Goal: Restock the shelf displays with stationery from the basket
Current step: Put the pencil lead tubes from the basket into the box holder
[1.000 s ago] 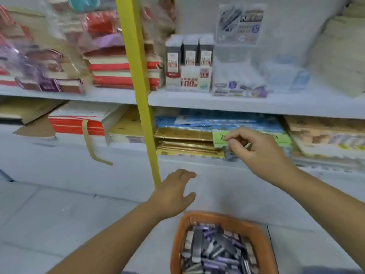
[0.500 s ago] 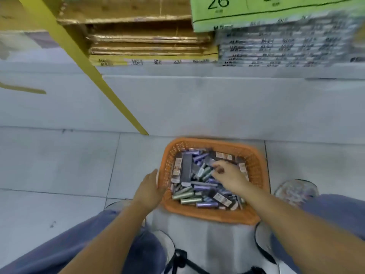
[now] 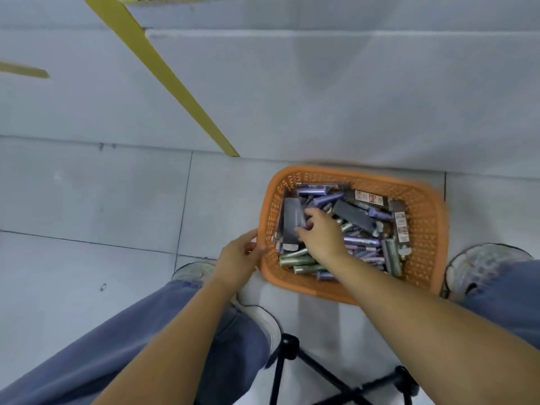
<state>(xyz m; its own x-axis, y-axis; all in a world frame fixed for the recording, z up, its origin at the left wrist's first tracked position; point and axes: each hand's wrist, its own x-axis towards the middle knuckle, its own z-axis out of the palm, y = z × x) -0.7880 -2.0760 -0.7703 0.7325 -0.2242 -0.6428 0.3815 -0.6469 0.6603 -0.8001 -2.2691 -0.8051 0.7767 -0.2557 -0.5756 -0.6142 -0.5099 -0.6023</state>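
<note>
Right hand [image 3: 320, 235] in the basket [image 3: 423, 229], on a flat dark box [image 3: 290, 226] at the left side of the heap

I read the box as lying flat just inside the basket's left wall, long axis running away from the person. It sits left of the right palm, on top of the purple and green tubes [image 3: 362, 242]. Thumb and curled fingers pinch its right-hand long edge, as far as the blur lets me judge. Left hand [image 3: 236, 258] rests on the outside of that same wall, fingers loosely bent and holding nothing; it is as near the box, but the wall stands between. My judgement: the lift goes straight up by the pinched edge, then forward past the yellow upright [image 3: 175, 83] to shelves out of view; the box may tip on one edge
</note>
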